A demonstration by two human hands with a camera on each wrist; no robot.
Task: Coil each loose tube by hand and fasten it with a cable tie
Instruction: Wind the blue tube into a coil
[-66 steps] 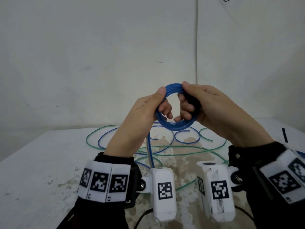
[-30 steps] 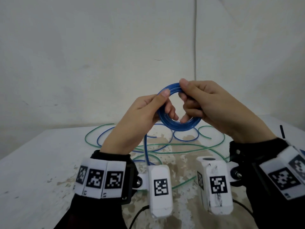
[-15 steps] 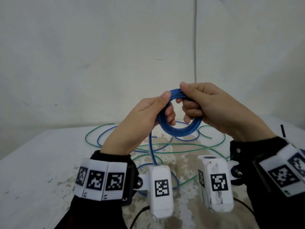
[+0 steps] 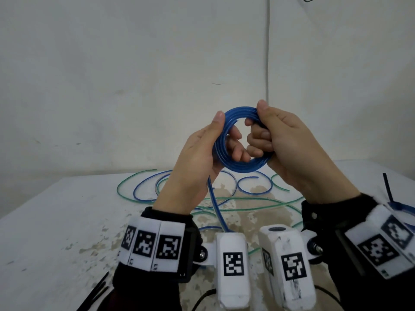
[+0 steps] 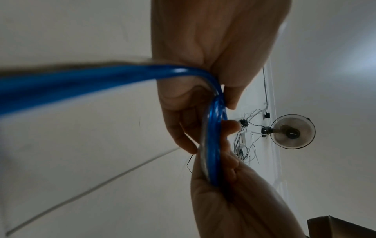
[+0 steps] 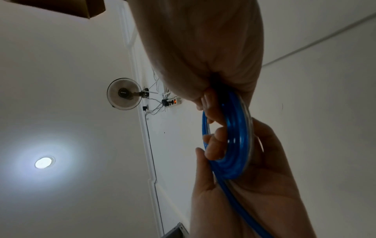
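A blue tube coil of several turns is held upright above the table, between both hands. My left hand holds its left side, thumb on the outer rim and fingers through the ring. My right hand pinches the top right, thumb on top and fingers curled inside. The tube's loose tail drops from under the left palm to the table. In the left wrist view the coil runs edge-on between the fingers. In the right wrist view the coil sits under the right fingers.
Loose green and blue tubes sprawl across the worn white table behind the hands. Black cable ties lie at the right, by a tied blue coil at the edge. More black ties lie at the lower left. A wall stands close behind.
The coil has been turned between the hands and sits a little higher. The fingers of both hands have shifted their hold on the ring, and the hanging tail has swung slightly.
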